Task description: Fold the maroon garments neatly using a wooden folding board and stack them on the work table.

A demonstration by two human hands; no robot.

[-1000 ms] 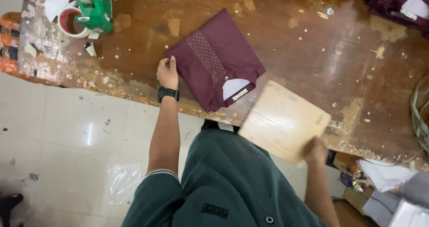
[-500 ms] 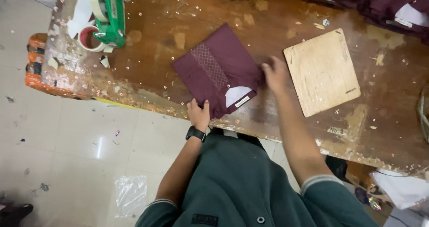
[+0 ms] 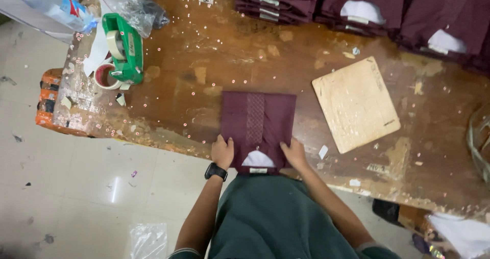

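A folded maroon shirt (image 3: 256, 124) with a patterned front strip lies flat at the near edge of a worn wooden table (image 3: 214, 50), its collar toward me. My left hand (image 3: 222, 152), with a black watch on the wrist, grips the shirt's near left corner. At the near right corner my right hand (image 3: 294, 153) holds the shirt too. A pale wooden board (image 3: 354, 104) lies on the table to the right of the shirt, apart from both hands.
Stacks of folded maroon shirts (image 3: 357, 6) line the far edge. A green tape dispenser (image 3: 122, 47) and a tape roll (image 3: 104, 76) sit at the left, with plastic bags (image 3: 127, 6) behind. An orange crate (image 3: 48, 98) stands by the table's left end. A basket rim (image 3: 477, 141) shows at right.
The shirt has turned from a tilted lie to square with the table edge. My right hand has come off the board side onto the shirt's near right corner. The view has shifted.
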